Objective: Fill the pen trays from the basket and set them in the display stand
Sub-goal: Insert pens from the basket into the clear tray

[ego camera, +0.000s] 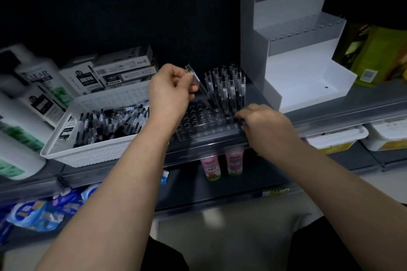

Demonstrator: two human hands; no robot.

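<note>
while a clear pen [195, 79] is pinched tilted in the closed fingers of the left hand [170, 92], the clear plastic tray [204, 123] is gripped at its front right corner by the curled right hand [262, 122]. the tray lies at the shelf's front edge [209, 149], just beside the white perforated basket [105, 105] of loose pens. upright pens [229, 88] are packed into the tray's back right holes; round holes toward the left stand open. a white stepped stand [301, 68] is set close on the right.
</note>
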